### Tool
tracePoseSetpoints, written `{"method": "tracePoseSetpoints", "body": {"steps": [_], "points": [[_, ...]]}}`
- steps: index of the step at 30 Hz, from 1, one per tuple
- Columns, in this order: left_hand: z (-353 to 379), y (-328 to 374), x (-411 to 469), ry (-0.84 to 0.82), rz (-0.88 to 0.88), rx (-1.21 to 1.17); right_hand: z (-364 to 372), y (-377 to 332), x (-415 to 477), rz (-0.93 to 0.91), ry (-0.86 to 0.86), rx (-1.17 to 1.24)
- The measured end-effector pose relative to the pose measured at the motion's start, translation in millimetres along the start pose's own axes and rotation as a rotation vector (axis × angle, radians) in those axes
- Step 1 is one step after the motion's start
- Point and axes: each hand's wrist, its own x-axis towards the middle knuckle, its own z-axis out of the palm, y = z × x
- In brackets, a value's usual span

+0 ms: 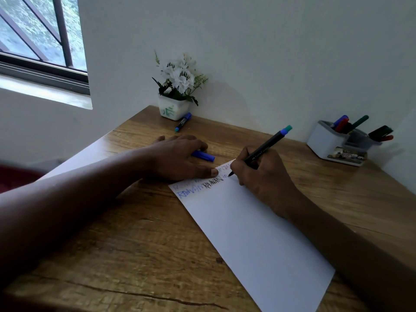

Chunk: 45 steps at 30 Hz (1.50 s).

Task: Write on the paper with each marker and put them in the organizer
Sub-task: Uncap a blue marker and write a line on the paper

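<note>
Pressing down on the far edge of the paper (247, 233), the left hand (180, 158) is lying flat with fingers straight and close together, thumb on the sheet, pinning it to the wooden table (135, 244). A blue cap (203, 156) is poking out from under those fingers; whether they are holding it I cannot tell. Beyond that hand, just beside the flower pot (173, 109) at the wall, a blue marker (183, 122) is lying loose, its long axis running away from the person and slightly rightward. Moving right, the right hand (263, 174) is pinching a black marker (265, 146) in a writing grip, tip touching the paper beside several coloured words, barrel slanting up and to the right. Farther right, well apart from the paper, the organizer (324, 140) is standing near the wall with several markers already in it. Judging from this, the word is looking unfinished. The held marker's back end is pointing toward the organizer, and the right hand is sitting nearer to it than the left.
</note>
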Motion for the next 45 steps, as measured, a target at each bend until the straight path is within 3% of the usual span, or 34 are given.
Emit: {"method": "tracePoseSetpoints", "body": {"steps": [11, 16, 23, 45], "points": [[-0.2, -1.8, -0.1, 0.004, 0.006, -0.006, -1.4, -0.1, 0.3, 0.016, -0.015, 0.010], [-0.4, -0.9, 0.2, -0.004, -0.005, -0.012, -0.5, 3.7, 2.6, 0.037, 0.075, 0.030], [-1.3, 0.4, -1.3, -0.011, -0.003, -0.014, -3.0, 1.3, 1.6, -0.004, -0.033, 0.024], [-1.2, 1.3, -0.6, -0.010, 0.000, -0.019, -3.3, 4.7, 2.5, 0.042, 0.059, -0.027]]}}
